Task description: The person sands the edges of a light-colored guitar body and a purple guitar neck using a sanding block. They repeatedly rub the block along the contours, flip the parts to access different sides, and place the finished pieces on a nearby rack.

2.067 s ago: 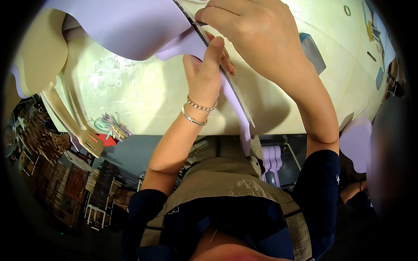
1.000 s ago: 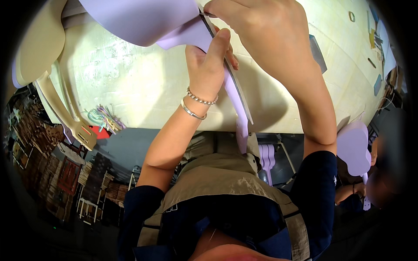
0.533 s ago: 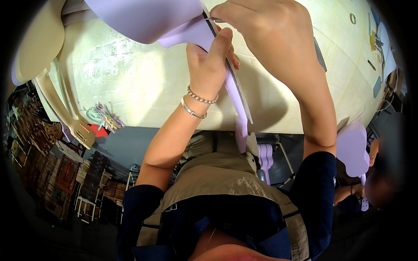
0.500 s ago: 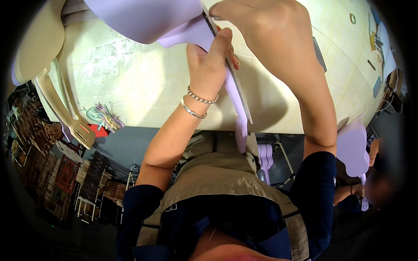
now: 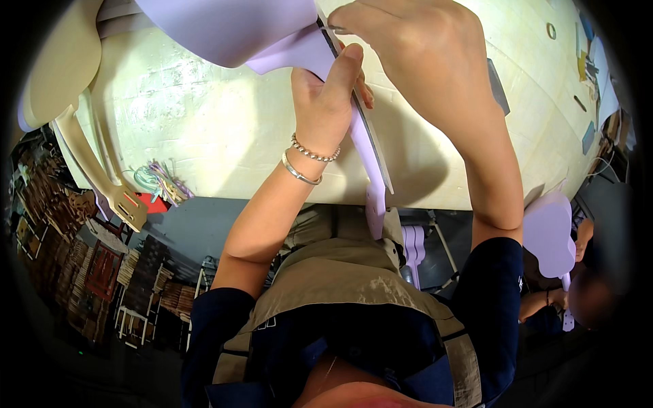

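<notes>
A lilac ukulele-shaped instrument (image 5: 231, 30) is tilted on its side over the near part of the table, its headstock (image 5: 375, 216) hanging past the edge toward my apron. Along its neck runs a thin, dark-edged strip (image 5: 373, 139), seen almost edge-on. My left hand (image 5: 328, 95) is wrapped round the neck close to the body, thumb laid on the strip. On the far side, my right hand (image 5: 422, 34) bends down with fingers curled in at the strip beside the body. Most of its fingers are hidden, and whatever they hold cannot be made out.
A cream instrument (image 5: 64, 68) with a slotted headstock lies on the left, near a bundle of coloured ties (image 5: 163, 182). A dark grey block (image 5: 498, 87) sits behind my right forearm. At right, another person's hand (image 5: 583, 238) is by a lilac instrument (image 5: 549, 234).
</notes>
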The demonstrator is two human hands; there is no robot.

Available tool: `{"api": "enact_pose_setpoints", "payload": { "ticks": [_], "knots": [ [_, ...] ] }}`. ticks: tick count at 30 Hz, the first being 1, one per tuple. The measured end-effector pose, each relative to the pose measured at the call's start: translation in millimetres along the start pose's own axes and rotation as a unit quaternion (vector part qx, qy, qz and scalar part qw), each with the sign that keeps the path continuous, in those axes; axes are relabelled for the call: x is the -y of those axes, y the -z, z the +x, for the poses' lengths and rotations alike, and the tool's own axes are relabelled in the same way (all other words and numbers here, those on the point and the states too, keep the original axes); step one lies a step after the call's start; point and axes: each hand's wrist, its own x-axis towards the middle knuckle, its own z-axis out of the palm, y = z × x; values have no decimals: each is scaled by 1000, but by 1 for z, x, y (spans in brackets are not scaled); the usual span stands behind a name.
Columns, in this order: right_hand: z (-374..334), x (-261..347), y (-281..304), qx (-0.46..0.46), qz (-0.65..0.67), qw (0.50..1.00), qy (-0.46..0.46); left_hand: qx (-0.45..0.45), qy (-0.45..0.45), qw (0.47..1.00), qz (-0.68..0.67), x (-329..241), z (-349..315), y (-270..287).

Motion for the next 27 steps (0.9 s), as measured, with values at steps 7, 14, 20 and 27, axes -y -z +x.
{"api": "enact_pose_setpoints", "payload": {
  "ticks": [7, 14, 20, 27],
  "knots": [
    [-3, 0, -1, -7, -3, 1000, 13, 30, -40, 999, -7, 8, 0, 6],
    [-4, 2, -3, -18, 15, 1000, -10, 19, -36, 998, 42, 6, -2, 6],
    [-5, 4, 0, -14, 8, 1000, -5, 13, -48, 996, 71, 4, -2, 5],
    [0, 4, 4, 11, -9, 1000, -8, 40, -36, 993, 101, 5, -1, 8]
  ]
}}
